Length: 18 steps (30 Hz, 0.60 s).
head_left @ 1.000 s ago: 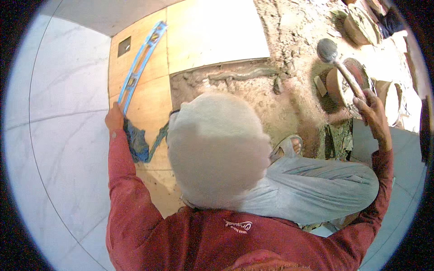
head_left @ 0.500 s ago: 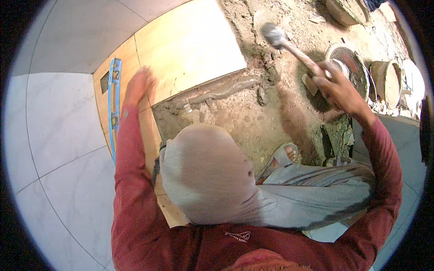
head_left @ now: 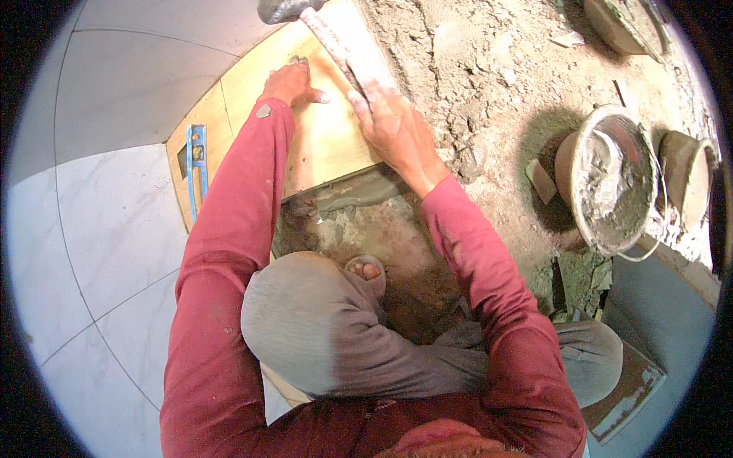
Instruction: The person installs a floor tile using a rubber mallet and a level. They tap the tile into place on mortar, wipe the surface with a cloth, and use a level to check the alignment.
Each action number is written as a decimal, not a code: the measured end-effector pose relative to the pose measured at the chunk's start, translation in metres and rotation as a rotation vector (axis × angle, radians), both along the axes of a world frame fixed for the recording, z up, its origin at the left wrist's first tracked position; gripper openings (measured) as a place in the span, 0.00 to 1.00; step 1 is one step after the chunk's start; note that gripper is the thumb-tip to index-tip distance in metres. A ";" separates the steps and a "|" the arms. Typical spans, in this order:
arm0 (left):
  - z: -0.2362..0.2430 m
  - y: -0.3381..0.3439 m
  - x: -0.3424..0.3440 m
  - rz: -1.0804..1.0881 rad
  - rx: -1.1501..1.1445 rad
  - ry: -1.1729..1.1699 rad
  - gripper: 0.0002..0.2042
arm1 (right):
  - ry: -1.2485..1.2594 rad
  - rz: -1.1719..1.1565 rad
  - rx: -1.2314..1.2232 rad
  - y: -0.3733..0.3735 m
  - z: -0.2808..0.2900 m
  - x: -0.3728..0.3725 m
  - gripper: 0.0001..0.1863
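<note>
A large tan, wood-look floor tile [head_left: 324,153] lies beside the wall, its near edge over wet grey mortar [head_left: 359,191]. My left hand [head_left: 290,82] rests on it, thumb spread and fingers stretched forward. My right hand [head_left: 397,133] is wrapped around the mortar-smeared handle of a mallet [head_left: 328,42]. The mallet's dark grey head is at the far end of the tile, beyond my left hand; whether it touches the tile I cannot tell. A blue spirit level [head_left: 196,164] lies on the laid tiles, left of my left forearm.
Rough sandy ground [head_left: 489,69] spreads right of the tile. A bucket [head_left: 603,183] with grey mortar stands at right, another bucket [head_left: 683,172] beside it and a basin [head_left: 626,27] farther back. Pale tiles [head_left: 107,229] cover the left side. My bent knee [head_left: 294,320] is close in front.
My right hand has swung the mallet from the right over to the tile's far end. My left hand has moved forward and right on the tile.
</note>
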<state>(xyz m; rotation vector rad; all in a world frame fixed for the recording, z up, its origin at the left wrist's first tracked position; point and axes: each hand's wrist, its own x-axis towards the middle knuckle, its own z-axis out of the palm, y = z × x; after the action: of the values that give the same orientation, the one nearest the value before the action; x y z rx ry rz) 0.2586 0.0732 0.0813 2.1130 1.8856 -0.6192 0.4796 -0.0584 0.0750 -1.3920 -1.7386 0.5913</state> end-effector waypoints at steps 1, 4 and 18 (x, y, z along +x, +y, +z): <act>0.001 0.001 -0.003 0.013 -0.009 -0.008 0.44 | -0.001 0.013 -0.036 0.005 -0.002 -0.006 0.21; -0.011 -0.004 -0.018 -0.119 0.167 -0.006 0.40 | 0.054 0.077 -0.265 0.021 -0.001 -0.009 0.22; 0.003 -0.001 0.003 -0.020 0.039 0.070 0.44 | 0.105 0.029 -0.180 0.021 -0.006 -0.013 0.22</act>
<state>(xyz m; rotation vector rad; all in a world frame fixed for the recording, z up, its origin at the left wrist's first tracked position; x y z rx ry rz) 0.2619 0.0727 0.0844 2.1633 1.9306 -0.6749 0.4671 -0.0373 0.0687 -1.4333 -1.6565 0.8392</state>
